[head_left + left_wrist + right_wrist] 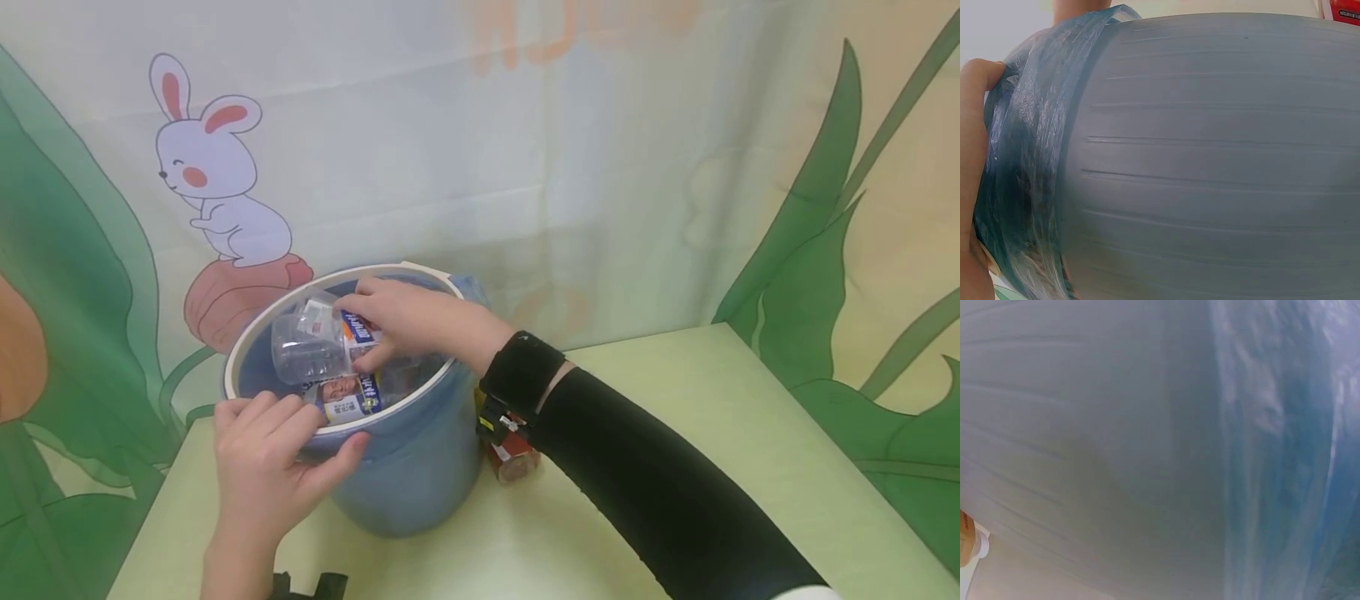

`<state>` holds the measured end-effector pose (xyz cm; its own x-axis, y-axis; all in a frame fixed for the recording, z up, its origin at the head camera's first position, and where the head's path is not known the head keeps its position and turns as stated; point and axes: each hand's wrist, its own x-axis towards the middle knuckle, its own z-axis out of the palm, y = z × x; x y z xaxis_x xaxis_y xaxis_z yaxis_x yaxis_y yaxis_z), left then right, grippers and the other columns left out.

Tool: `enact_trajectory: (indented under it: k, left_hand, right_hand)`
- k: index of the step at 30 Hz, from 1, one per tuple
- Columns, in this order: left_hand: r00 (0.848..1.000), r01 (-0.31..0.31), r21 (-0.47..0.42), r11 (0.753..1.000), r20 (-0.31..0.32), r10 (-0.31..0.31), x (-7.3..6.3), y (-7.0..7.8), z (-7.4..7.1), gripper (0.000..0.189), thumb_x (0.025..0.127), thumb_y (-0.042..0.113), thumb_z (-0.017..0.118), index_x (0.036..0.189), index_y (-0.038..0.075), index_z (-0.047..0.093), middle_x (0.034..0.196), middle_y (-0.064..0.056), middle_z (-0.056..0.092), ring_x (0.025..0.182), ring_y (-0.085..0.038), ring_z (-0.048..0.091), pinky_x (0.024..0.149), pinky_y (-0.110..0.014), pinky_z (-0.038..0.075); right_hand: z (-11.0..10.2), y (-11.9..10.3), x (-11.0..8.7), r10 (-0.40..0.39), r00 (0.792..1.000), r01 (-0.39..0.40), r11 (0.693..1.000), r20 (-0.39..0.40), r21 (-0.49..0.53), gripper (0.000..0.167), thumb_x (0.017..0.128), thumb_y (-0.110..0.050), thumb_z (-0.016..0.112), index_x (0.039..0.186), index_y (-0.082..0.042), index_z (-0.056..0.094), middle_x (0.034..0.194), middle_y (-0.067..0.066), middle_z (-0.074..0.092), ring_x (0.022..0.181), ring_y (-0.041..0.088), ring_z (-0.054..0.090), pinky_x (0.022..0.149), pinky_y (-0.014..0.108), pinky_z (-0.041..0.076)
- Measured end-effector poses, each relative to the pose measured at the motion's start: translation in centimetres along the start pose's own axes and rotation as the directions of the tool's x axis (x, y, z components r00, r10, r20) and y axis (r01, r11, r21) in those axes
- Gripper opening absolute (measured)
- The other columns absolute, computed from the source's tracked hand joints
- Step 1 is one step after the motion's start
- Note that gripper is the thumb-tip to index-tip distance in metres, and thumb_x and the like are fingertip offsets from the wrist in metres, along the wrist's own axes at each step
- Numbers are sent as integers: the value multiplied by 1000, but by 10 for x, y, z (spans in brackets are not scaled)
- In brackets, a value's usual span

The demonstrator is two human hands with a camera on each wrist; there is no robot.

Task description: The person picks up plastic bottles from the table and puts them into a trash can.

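Note:
A grey-blue trash bin (408, 479) with a pale rim (247, 343) stands upright in the head view. Blue plastic bag liner (1038, 119) is folded down over its upper edge. My left hand (270, 462) grips the near-left part of the rim, fingers over the top and thumb outside. Reaching in from the right, my right hand (408, 321) holds a clear plastic bottle (307, 346) by its labelled part at the bin's mouth. Just below it lies another labelled bottle (351, 397). The right wrist view shows only the bin's side and liner, with that hand hidden.
The bin stands on a pale green table (637, 383). Beside its right side, partly behind my right wrist, is a red package (513, 457). A cloth backdrop (600, 167) printed with a rabbit and leaves hangs close behind the bin.

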<state>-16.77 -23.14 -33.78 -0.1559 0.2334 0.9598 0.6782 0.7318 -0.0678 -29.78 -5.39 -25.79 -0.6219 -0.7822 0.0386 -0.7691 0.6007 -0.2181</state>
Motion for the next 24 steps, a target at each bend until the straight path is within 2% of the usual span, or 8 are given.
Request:
enact_trajectory:
  k: [13, 19, 24]
  left_hand:
    - [1000, 0, -2, 1000, -7, 0, -2, -1, -2, 67, 103, 59, 61, 62, 13, 37, 59, 5, 33, 53, -23, 34, 69, -48, 27]
    - [1000, -9, 10, 1000, 17, 9, -3, -3, -1, 65, 103, 59, 61, 63, 13, 39, 59, 5, 34, 53, -24, 37, 69, -50, 28]
    - [999, -13, 14, 1000, 40, 12, -5, -3, 1, 63, 103, 58, 62, 64, 13, 42, 60, 5, 36, 53, -24, 40, 68, -50, 30]
  right_hand:
    - [1, -3, 2, 31, 999, -29, 999, 34, -39, 84, 98, -49, 81, 166, -16, 45, 138, 4, 55, 117, 15, 56, 102, 26, 46]
    - [4, 3, -1, 35, 999, -35, 999, -19, 1, 90, 98, -47, 80, 170, -15, 37, 139, 6, 55, 115, 16, 55, 98, 27, 48]
    - [4, 8, -8, 9, 996, -7, 1000, -94, 15, 97, 96, -53, 80, 172, -17, 31, 150, 6, 54, 129, 17, 54, 109, 31, 46]
